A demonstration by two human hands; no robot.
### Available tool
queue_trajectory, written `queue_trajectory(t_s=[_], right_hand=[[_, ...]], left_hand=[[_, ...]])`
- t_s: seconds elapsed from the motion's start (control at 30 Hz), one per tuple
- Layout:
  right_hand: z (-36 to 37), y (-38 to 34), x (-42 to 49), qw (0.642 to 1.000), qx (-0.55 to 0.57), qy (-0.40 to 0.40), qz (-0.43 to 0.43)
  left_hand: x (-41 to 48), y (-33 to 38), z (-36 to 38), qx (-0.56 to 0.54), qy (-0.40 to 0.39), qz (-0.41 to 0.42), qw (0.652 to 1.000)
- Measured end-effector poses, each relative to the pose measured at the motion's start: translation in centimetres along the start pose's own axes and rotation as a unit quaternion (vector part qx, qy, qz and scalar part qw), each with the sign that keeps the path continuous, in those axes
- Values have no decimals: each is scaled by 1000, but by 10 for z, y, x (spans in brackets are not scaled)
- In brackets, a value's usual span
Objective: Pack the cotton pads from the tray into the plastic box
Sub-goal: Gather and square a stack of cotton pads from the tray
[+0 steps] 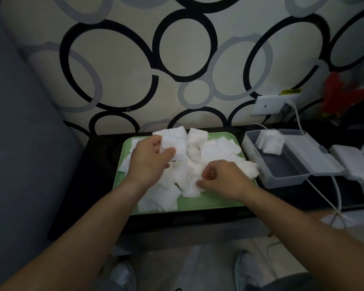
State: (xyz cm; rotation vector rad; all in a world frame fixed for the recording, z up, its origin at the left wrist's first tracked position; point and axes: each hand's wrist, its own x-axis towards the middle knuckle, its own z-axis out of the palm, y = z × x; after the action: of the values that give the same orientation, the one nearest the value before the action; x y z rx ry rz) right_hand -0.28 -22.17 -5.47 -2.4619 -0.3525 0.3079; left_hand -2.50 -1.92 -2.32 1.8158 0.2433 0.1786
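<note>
A green tray (210, 203) on a dark table holds a loose heap of white square cotton pads (219, 152). My left hand (149, 162) is raised over the tray's left half and grips a small stack of cotton pads (176, 143) between thumb and fingers. My right hand (225, 181) rests on the heap at the tray's right, its fingertips pinching the edge of one pad (190, 191). To the right of the tray stands the open grey plastic box (286, 171), with a few cotton pads (270, 141) lying in its far corner.
A white charger block (355, 162) with several cables lies right of the box. A wall socket (269, 105) with a plug sits behind it, and red items (340, 95) at the far right. A grey cushion (19, 143) fills the left. My shoes (248, 271) show below the table edge.
</note>
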Motion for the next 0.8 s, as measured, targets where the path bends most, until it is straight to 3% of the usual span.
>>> queue_trajectory(t_s=[0.2,0.33,0.47,0.6,0.7,0.8], right_hand=[[18,-10,8,999,-1,34,31],[17,-15,8,998,-9,51,24],[24,-23,11,996,59,49,43],[30,-23,17,995,56,79,8],[16,-22,20,981,151,125,-2],[-8,-21,18,934,332,131,24]], left_hand=[[-3,-4,-1,88,2,57,994],[-4,-2,-2,88,0,62,994],[-5,0,-3,77,0,51,996],[-4,-1,-6,64,-1,37,997],[0,-4,-9,30,6,15,999],[1,-3,-11,-43,11,-40,998]])
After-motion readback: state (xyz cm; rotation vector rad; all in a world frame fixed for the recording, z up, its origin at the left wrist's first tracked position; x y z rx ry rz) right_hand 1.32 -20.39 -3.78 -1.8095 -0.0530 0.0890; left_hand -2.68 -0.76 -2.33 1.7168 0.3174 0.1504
